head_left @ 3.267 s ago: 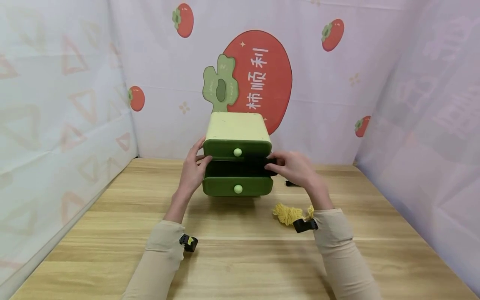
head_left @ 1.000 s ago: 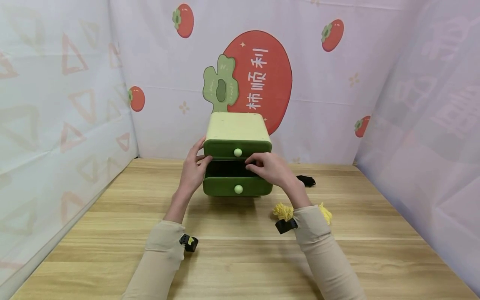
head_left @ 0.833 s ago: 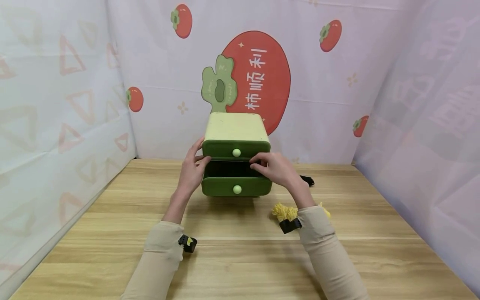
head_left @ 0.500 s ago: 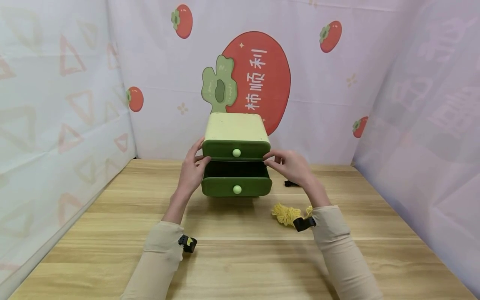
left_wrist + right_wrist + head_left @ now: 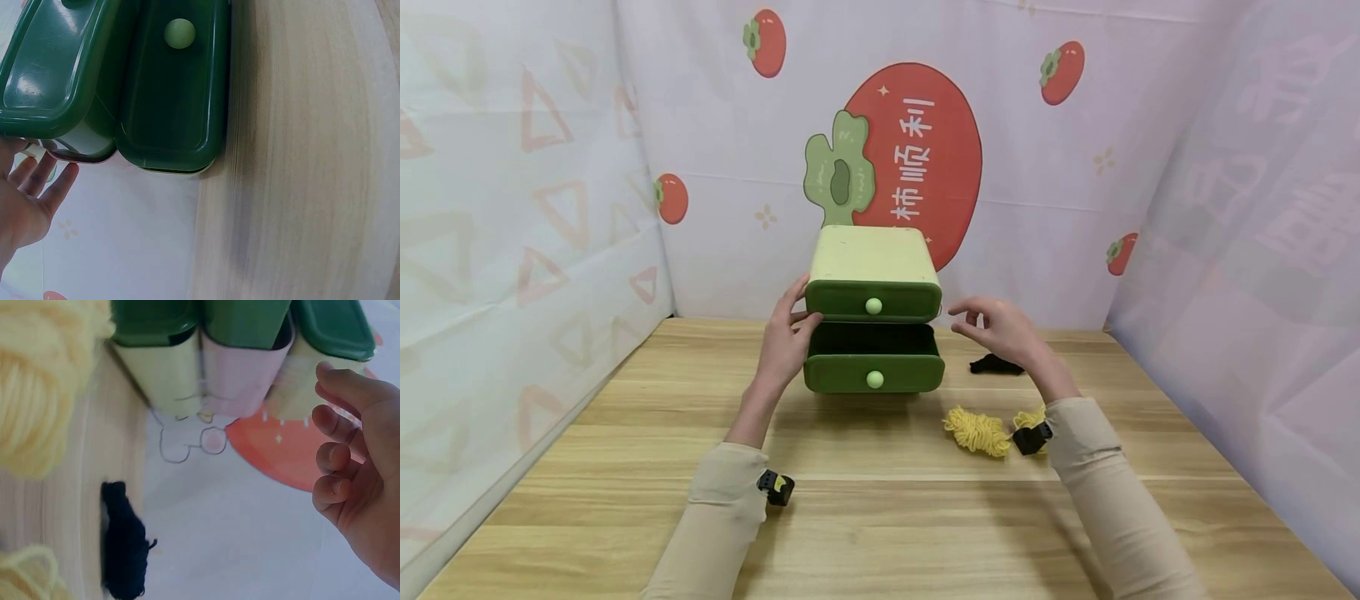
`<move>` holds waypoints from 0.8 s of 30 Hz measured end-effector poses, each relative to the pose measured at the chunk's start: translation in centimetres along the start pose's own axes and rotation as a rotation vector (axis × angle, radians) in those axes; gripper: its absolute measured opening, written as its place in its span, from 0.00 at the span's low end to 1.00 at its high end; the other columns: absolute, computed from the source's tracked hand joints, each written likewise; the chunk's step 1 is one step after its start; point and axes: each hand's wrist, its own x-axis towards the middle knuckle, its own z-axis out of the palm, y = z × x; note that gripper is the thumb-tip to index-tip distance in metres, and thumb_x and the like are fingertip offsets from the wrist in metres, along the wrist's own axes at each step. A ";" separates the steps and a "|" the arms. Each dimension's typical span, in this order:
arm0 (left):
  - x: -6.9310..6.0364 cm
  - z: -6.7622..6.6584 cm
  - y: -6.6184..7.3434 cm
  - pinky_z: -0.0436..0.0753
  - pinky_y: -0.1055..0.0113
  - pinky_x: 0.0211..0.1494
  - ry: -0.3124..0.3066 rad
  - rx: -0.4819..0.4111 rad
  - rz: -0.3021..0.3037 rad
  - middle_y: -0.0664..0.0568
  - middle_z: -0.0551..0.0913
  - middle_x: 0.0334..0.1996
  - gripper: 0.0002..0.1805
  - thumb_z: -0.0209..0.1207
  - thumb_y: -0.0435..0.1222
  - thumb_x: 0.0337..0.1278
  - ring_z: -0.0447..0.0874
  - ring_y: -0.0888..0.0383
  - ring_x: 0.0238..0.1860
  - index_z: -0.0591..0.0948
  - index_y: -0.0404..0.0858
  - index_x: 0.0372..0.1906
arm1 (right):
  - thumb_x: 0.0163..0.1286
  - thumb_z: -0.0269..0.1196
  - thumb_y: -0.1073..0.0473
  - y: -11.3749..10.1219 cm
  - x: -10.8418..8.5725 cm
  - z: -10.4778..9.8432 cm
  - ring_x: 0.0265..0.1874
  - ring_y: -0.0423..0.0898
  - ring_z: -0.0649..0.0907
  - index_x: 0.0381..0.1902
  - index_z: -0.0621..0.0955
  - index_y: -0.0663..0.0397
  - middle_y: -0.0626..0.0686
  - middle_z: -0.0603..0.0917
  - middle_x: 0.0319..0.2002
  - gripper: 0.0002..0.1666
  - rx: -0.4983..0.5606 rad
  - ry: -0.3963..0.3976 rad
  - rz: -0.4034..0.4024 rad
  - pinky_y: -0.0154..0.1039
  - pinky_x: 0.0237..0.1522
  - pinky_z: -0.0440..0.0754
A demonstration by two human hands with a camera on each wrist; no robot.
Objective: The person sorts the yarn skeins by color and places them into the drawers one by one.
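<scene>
Soft light, faint shadows on the tabletop (image 5: 880,533), wrist views hazier

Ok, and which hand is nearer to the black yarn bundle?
Right. The right hand is in the air close to the black yarn bundle, not touching it; the left hand touches the left side of the green drawer cabinet, farther away.

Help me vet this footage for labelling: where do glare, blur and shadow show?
Head view: the open drawer is dark inside, and soft shadows fall on the table; left wrist view: white glare marks that drawer's front; right wrist view: the nearest yellow yarn is blurred.
</scene>
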 end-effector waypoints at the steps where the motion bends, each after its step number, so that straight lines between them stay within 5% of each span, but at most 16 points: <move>1: 0.0 0.0 0.0 0.81 0.46 0.61 0.000 0.000 -0.002 0.46 0.67 0.71 0.34 0.57 0.35 0.71 0.80 0.41 0.59 0.61 0.59 0.76 | 0.69 0.66 0.55 0.3 0.0 0.1 0.27 0.46 0.76 0.51 0.85 0.52 0.49 0.83 0.31 0.15 -0.004 -0.014 0.002 0.38 0.31 0.73; 24: -0.1 0.0 0.0 0.81 0.46 0.62 -0.004 0.005 -0.008 0.46 0.66 0.72 0.34 0.56 0.35 0.71 0.79 0.41 0.59 0.61 0.59 0.76 | 0.68 0.66 0.56 7.0 -0.7 1.2 0.37 0.48 0.81 0.56 0.82 0.59 0.55 0.83 0.38 0.21 -0.141 -0.354 0.115 0.50 0.42 0.80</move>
